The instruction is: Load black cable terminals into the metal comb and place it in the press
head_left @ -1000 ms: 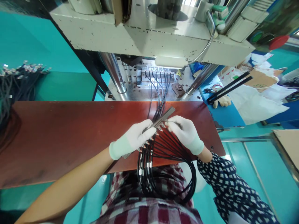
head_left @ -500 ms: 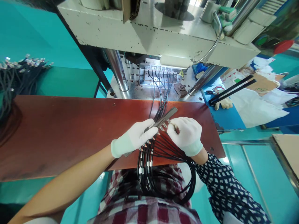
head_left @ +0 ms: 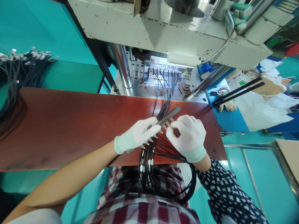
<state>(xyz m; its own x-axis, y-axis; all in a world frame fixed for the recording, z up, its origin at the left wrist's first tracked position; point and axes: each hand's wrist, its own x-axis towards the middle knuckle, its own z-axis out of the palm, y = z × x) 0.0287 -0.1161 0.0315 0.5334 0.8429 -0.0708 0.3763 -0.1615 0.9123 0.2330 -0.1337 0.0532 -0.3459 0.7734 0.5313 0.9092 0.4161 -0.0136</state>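
My left hand [head_left: 137,134], in a white glove, grips a flat grey metal bar [head_left: 170,115] that slants up to the right. Along the bar's lower edge sits a row of small metal connectors [head_left: 164,126] with black cables running from them. My right hand [head_left: 188,137], gloved too, is closed by the bar's upper end, thumb and fingers pinching a cable end next to the connectors; the fingers partly hide it. The bundle of black cables [head_left: 192,180] loops down over my lap.
Ahead stands a press with a metal fixture [head_left: 161,76] holding several cable ends; their cables trail onto the brown table [head_left: 70,124]. A pile of cables [head_left: 25,68] lies far left. On the right are a blue surface [head_left: 240,119], a glove [head_left: 227,105] and black rods [head_left: 240,91].
The view has shifted slightly. My right hand has moved a little down along the row of connectors, exposing one near the bar's upper end. My left hand keeps its grip on the bar.
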